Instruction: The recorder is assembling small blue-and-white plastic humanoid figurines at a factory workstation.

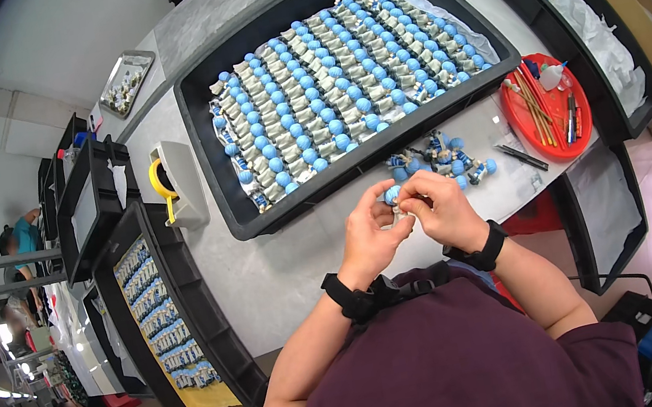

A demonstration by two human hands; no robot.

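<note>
Just in front of my chest, my left hand is closed on a small figurine with a round light-blue head. My right hand pinches at the same figurine from the other side. Its lower part is mostly hidden by my fingers. Beyond my hands lies a loose pile of similar blue-headed figurines on the grey table. Behind the pile, a large black tray holds close rows of blue-headed figurines with pale bodies.
At the right sit a red round tray with brushes, pens and a small bottle, and a black pen. A tape dispenser stands left. Another black tray holds more figurines. A metal tray lies far left. People work in the distance.
</note>
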